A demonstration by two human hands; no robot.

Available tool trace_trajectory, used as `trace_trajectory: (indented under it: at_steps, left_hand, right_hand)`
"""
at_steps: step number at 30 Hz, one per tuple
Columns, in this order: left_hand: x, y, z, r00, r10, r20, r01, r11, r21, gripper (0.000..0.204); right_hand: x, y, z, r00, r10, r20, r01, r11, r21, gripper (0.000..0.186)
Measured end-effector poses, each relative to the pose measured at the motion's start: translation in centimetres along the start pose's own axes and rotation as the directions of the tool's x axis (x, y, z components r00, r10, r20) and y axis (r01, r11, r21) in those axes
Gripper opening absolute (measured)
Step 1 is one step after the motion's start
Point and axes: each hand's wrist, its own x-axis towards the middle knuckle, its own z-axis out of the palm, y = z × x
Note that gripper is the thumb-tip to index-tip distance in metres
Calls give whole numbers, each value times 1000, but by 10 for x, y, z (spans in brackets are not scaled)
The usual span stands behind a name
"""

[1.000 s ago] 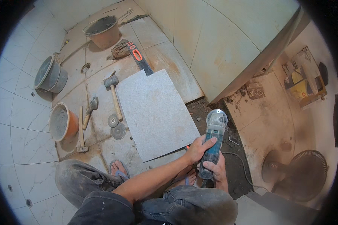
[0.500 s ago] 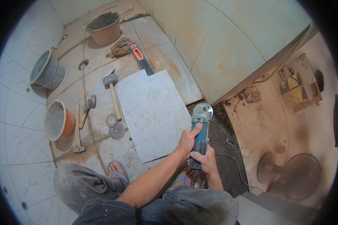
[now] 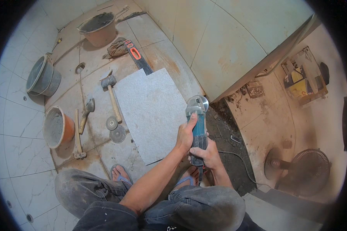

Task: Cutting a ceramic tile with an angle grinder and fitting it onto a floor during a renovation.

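Note:
My left hand [image 3: 185,136] grips the upper body of a teal-and-black angle grinder [image 3: 199,130], thumb lying along it. My right hand [image 3: 206,154] wraps its lower, black end. The grinder's disc end points away from me, over the right edge of a light grey tile [image 3: 150,111] with a notched far corner. A black level with orange handles [image 3: 135,54] extends from under that tile. Left of the tile lie a mallet [image 3: 114,104], two round discs [image 3: 117,134], and two more wooden-handled tools [image 3: 83,119].
Orange buckets [image 3: 68,127] [image 3: 100,36] and a grey bucket [image 3: 50,84] stand left and back, near a crumpled rag [image 3: 115,49]. A raised tiled structure [image 3: 231,46] borders the right. Beyond a dark mortar strip [image 3: 237,161] are a fan [image 3: 304,173], a power cord and a cardboard box [image 3: 302,81].
Both my hands have carried the grinder forward and to the left, so its head is now higher in the picture, nearer the tile's right edge. The grip stays on the tool.

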Motion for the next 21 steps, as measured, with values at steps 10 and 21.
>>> trace_trajectory:
  at_steps: [10, 21]
  left_hand:
    - [39, 10, -96, 920, 367, -135, -144, 639, 755, 89]
    - [33, 1, -185, 931, 131, -340, 348, -45, 936, 156]
  right_hand:
    - [52, -26, 2, 969, -245, -38, 180, 803, -568, 59]
    - [196, -12, 39, 970, -226, -86, 85, 653, -753, 71]
